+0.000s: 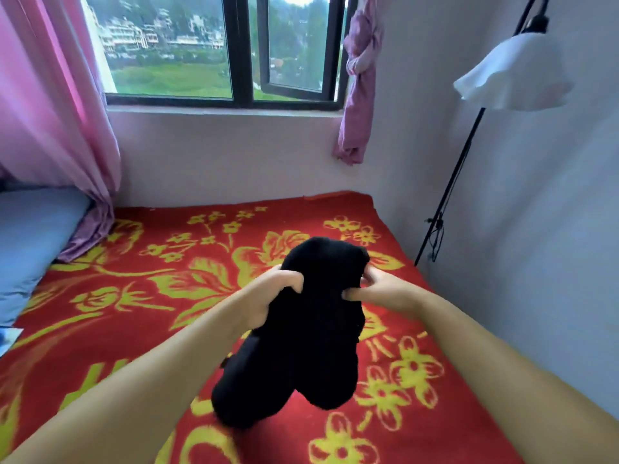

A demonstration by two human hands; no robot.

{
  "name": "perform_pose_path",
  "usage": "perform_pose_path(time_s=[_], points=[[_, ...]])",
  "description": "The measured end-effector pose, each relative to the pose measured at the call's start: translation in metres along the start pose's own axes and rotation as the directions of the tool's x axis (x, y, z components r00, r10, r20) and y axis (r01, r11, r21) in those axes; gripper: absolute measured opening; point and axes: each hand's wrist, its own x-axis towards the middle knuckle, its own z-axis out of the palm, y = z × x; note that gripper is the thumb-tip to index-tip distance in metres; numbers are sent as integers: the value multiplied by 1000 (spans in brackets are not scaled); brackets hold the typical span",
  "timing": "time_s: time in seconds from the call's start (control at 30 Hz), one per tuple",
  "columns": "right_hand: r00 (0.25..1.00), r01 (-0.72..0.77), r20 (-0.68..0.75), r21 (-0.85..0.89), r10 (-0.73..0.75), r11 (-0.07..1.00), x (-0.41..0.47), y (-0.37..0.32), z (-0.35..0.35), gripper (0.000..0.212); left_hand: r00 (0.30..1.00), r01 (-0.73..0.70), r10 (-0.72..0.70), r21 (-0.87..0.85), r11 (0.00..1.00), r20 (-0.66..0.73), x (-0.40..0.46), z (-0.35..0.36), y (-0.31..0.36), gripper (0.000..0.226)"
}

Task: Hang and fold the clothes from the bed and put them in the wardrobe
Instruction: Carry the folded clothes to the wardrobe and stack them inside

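A black garment (311, 346) hangs bunched above the bed (134, 296), which is covered by a red blanket with yellow flowers. My left hand (271, 296) grips the garment's left side with curled fingers. On the right side, my right hand (378, 289) pinches its upper edge. The lower part of the garment droops in two rounded folds towards me. No wardrobe or hanger is in view.
A blue pillow (30, 249) lies at the bed's left edge under a pink curtain (50, 128). A window (217, 51) sits behind the bed. A floor lamp with a white shade (512, 75) stands by the right wall.
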Motion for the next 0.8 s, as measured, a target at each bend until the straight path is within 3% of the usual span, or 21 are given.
perform_pose_path(time_s=[0.1,0.23,0.3,0.4,0.47,0.57,0.63,0.73,0.8], points=[[993,114,17,226,-120,968,0,-11,-1,36,998,-53,51,68,996,32,-3,2,24,23],[982,180,-66,584,-175,792,-8,-41,-21,27,994,-67,79,141,988,-81,-4,-11,36,30],[984,152,-14,571,-175,807,-14,-53,-29,25,979,-48,85,200,979,-184,-2,-15,32,31],[990,124,10,411,-141,903,-21,-68,-29,26,946,-73,150,261,963,-288,5,-5,25,32],[987,158,-81,361,-138,919,-22,-77,-24,19,908,-137,255,341,930,-333,12,8,25,29],[953,199,-291,385,-87,901,-17,-83,-17,9,796,-207,453,524,826,-400,13,35,36,36],[951,154,-310,471,-1,868,-13,-86,-13,5,825,-254,482,568,783,-295,8,56,45,41],[973,74,-221,560,63,825,-11,-92,-10,12,945,-263,325,496,828,-41,0,79,48,39],[985,69,-170,529,26,846,-14,-98,-15,23,946,-297,325,434,850,10,-3,79,48,41]])
